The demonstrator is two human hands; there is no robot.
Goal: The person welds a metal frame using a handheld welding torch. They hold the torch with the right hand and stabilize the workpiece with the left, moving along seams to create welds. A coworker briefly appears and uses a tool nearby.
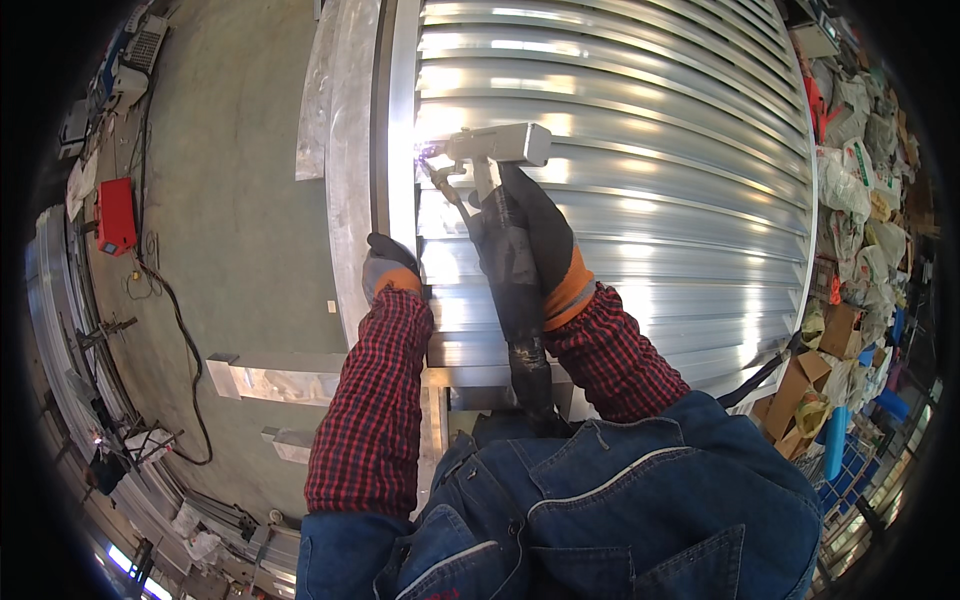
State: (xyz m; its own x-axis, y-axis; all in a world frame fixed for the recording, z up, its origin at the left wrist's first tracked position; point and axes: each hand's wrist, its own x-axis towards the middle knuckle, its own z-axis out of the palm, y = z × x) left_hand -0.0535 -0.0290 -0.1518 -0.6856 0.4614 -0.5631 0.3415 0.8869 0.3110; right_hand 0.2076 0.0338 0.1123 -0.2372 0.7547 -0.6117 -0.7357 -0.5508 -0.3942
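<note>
My right hand (pixel 545 235), in a black, grey and orange glove, is closed round the grip of a handheld welding gun (pixel 518 144). The gun has a pale boxy body, a side tube and a thick black sleeved cable that runs back toward my waist. Its nozzle points left, and a bright violet-white glow shows where the tip meets the side rail (pixel 403 120) of a slatted aluminium panel (pixel 620 160). Below that spot my left hand (pixel 392 268), gloved alike, is curled over the same rail; part of its fingers is hidden.
A flat metal beam (pixel 350 150) runs alongside the rail. Lower left, a metal crossbar (pixel 280 383) sticks out over the floor. A red box (pixel 116 217) and a black cable (pixel 190 350) lie farther left. Bags and cardboard boxes (pixel 800 395) are piled on the right.
</note>
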